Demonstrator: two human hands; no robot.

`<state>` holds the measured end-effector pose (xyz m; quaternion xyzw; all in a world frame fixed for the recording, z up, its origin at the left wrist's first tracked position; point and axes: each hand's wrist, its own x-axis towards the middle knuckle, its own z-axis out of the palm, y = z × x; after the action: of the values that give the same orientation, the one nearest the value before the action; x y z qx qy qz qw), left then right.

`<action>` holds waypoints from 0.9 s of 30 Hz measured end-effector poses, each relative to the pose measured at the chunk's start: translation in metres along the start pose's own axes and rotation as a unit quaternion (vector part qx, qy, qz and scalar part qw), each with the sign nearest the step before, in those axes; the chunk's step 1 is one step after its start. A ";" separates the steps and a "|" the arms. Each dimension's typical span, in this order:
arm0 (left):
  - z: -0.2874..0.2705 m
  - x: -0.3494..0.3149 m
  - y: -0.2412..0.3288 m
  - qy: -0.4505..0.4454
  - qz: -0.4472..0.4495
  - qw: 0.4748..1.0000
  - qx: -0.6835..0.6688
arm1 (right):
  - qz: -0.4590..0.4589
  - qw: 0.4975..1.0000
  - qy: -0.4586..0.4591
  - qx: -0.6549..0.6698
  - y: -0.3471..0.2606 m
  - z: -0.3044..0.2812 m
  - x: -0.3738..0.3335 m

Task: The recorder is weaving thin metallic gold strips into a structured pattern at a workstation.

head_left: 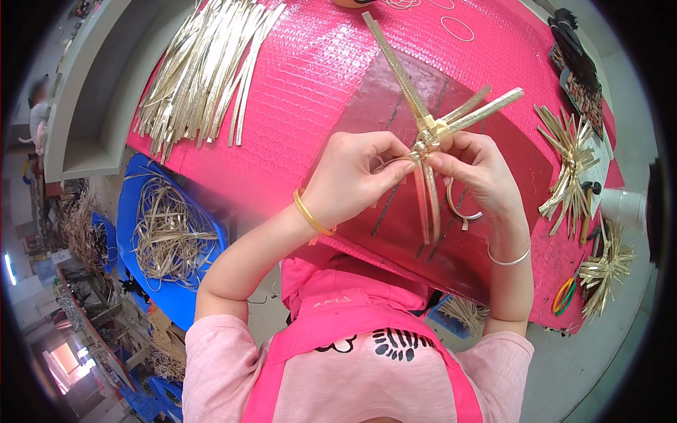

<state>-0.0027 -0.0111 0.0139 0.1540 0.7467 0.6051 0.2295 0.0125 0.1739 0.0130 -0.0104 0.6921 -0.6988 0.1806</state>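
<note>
Here, mid-weave on a small star of gold strips (431, 130), raised just above the table (310, 77) and close to the chest. Left hand (350, 180) curled, thumb and forefinger pinching a thin curling strip end at the knot; right hand (479, 173) pinching the knot from the other side, fingers (451, 163) pressed onto the crossing. Judged from this: folding or tucking one strip through the centre, so likely a firm hold on the crossing and a short, careful pull, without letting the other arms slip.

Just below the hands, a dark red mat (395, 225) with a loose curled strip (458, 208) on it, its near edge over the lap. Open room on the mat to either side. Further right, finished stars (571, 162) near the table's edge, plus coloured rubber bands (564, 295). Further left and beyond, a broad heap of cut gold strips (204, 70) on pink bubble sheeting. Off the left edge, lower down, a blue bin (134, 233) of tangled strips.
</note>
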 end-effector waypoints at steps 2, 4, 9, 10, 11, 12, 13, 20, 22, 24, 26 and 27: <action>-0.001 -0.001 0.003 0.021 0.030 0.999 0.035 | 0.028 0.999 -0.028 0.024 -0.003 0.000 0.000; 0.000 0.001 -0.004 0.051 0.136 0.983 0.112 | 0.040 0.999 -0.024 0.015 -0.002 -0.001 0.000; 0.011 0.000 -0.013 0.170 0.315 0.886 0.295 | 0.136 0.988 -0.012 0.072 0.004 0.003 0.000; 0.013 0.002 -0.012 0.197 0.312 0.888 0.275 | 0.102 0.987 0.005 0.126 0.005 0.010 0.000; 0.014 0.002 -0.011 0.223 0.309 0.889 0.254 | 0.067 0.981 0.022 0.179 0.006 0.015 0.000; 0.014 0.001 -0.009 0.206 0.253 0.926 0.190 | 0.063 0.983 0.040 0.169 0.007 0.017 0.001; 0.013 0.000 -0.008 0.206 0.253 0.926 0.191 | 0.062 0.983 0.041 0.169 0.012 0.019 0.002; 0.000 -0.006 0.005 0.067 -0.049 0.985 -0.152 | -0.069 0.973 0.094 0.201 0.024 0.038 0.001; -0.006 -0.007 0.008 0.038 -0.073 0.987 -0.137 | -0.072 0.983 0.110 0.128 0.024 0.034 -0.001; -0.014 -0.008 0.009 0.008 -0.099 0.988 -0.122 | -0.111 0.979 0.164 -0.040 0.018 0.038 -0.002; -0.020 -0.007 0.008 0.000 -0.053 0.999 0.005 | -0.084 0.980 0.157 -0.088 0.012 0.039 -0.005; -0.020 -0.003 0.004 0.000 -0.052 0.999 0.005 | -0.058 0.977 0.152 -0.138 0.010 0.038 -0.005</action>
<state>-0.0108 -0.0290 0.0218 0.1160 0.7564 0.5891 0.2596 0.0301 0.1388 0.0061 0.0309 0.7994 -0.5992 0.0298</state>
